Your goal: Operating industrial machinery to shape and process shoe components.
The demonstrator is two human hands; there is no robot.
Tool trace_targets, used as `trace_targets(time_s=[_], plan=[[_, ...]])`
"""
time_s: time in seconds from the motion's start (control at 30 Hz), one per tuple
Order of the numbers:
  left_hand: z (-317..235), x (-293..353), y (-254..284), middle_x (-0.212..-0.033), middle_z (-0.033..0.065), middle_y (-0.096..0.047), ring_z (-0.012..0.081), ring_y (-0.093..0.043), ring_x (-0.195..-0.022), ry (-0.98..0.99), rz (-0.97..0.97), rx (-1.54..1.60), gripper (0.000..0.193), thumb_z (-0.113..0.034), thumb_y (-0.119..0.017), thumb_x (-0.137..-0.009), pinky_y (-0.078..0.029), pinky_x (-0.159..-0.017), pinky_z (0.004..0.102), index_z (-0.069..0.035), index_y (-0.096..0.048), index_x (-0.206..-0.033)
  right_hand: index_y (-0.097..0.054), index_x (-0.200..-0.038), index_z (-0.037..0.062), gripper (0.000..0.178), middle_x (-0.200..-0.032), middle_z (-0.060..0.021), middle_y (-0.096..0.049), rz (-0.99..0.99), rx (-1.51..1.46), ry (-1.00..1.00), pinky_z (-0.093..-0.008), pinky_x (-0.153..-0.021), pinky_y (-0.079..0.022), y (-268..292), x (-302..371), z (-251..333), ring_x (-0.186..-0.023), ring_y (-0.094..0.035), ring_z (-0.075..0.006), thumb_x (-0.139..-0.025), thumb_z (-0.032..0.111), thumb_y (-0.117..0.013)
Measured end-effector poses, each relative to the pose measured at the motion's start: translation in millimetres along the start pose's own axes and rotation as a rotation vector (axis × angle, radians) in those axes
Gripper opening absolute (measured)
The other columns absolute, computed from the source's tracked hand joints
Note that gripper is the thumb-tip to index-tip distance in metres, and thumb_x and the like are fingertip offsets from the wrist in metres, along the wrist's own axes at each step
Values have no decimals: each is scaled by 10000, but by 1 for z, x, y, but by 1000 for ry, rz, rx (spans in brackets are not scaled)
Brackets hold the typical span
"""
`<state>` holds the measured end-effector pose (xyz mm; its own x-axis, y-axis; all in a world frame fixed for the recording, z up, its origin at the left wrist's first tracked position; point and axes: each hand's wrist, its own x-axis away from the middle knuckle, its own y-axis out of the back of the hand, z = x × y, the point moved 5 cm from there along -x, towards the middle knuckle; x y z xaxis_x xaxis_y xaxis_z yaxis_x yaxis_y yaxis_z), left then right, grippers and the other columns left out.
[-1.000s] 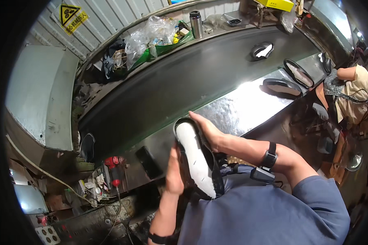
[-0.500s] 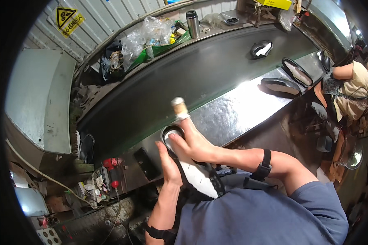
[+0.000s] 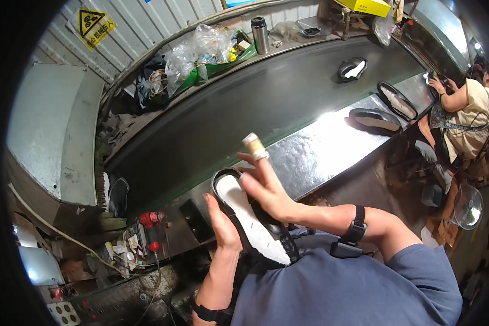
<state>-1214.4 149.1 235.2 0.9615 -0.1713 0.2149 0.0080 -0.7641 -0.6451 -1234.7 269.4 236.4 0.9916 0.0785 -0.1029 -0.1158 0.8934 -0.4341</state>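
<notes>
A black shoe (image 3: 250, 223) with a white underside facing up is held in front of my body, its rounded end pointing away from me. My left hand (image 3: 224, 225) grips its left side, with part of the hand hidden behind the shoe. Over the shoe's right side is my right hand (image 3: 271, 191), its fingers apart and slightly blurred. Whether its thumb touches the white surface I cannot tell. One finger of that hand wears a white and tan wrap (image 3: 255, 146).
A dark belt (image 3: 217, 114) runs along a shiny metal ledge (image 3: 304, 163). More black shoes (image 3: 375, 120) lie at the right, near another person (image 3: 464, 108). A red power tool (image 3: 152, 231) and a black block (image 3: 195, 218) are at my left. A flask (image 3: 259, 35) stands behind.
My right hand has lifted and spread its fingers, drawing slightly right from the shoe. The shoe and my left hand are nearly still. The other person's hands now show at the far right.
</notes>
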Motion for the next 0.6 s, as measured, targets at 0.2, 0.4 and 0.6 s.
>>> trace_targets(time_s=[0.2,0.4,0.6], plan=[[5,-1,-4,-1367,71,-559,219,-516,-1275,-29,-39,-57,671,-607,-282,-1056,-417,-1081,367,-81,-489,-1418,-319,-1490,27,525,-1445,-234,-427,-37,671,325,-402,-1013,-475,3,-12,6,-1214,-583,-366,-1049,241,-508],[5,-6,16,-1403,107,-504,233,-495,-1294,-53,-10,-348,539,-387,-505,-1059,-369,-1111,393,-82,-366,-1481,-235,-1526,-23,645,-1488,-272,-383,143,492,45,-431,-1120,-396,-5,-14,-1,-1362,-473,-362,-1012,160,-579],[10,-4,34,-1297,114,-607,272,-590,-1197,34,-8,58,452,-365,-518,-1033,-454,-1058,426,-70,-518,-1374,-76,-1573,-46,687,-1615,-220,-233,183,-14,11,-412,-1226,-213,-2,32,-2,-1512,-251,-289,-1067,189,-478]])
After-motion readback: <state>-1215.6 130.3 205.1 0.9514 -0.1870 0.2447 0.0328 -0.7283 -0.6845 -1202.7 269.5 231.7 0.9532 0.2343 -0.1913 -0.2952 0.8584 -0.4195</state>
